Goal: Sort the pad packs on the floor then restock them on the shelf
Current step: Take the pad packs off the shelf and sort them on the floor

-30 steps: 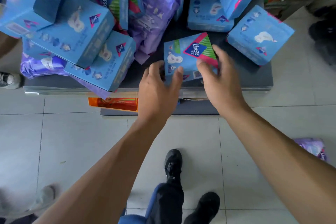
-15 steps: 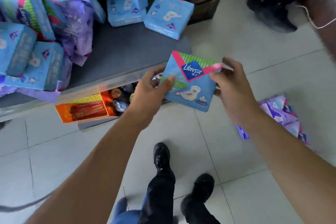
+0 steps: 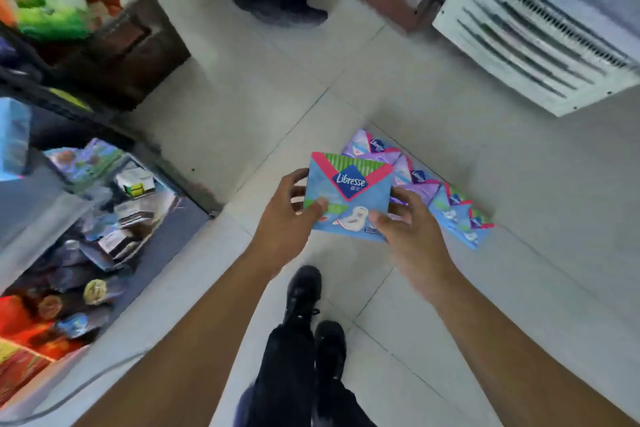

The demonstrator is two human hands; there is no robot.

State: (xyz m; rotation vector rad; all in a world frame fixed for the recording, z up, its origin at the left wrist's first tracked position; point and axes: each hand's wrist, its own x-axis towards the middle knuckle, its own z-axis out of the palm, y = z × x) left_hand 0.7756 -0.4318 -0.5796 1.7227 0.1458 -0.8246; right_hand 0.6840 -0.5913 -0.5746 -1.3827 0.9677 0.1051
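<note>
I hold a blue Libresse pad pack (image 3: 349,196) with a pink and green flap in both hands above the tiled floor. My left hand (image 3: 289,218) grips its left edge, thumb on the front. My right hand (image 3: 405,218) grips its lower right corner. Just behind and to the right of it, a row of pad packs (image 3: 433,191) lies on the floor, purple ones at the far end and blue ones (image 3: 460,222) nearer me. The pack in my hands hides part of that row.
The low dark shelf (image 3: 166,163) with mixed goods stands at the left. A brown crate (image 3: 138,28) of green packs sits at the back left. A white vented unit (image 3: 530,35) fills the back right. Another person's black shoes (image 3: 277,0) are ahead; my own shoes (image 3: 311,305) are below.
I have turned right, away from the pile of packs on the shelf, carrying the blue pack in both hands. The row of packs on the floor has come into full view.
</note>
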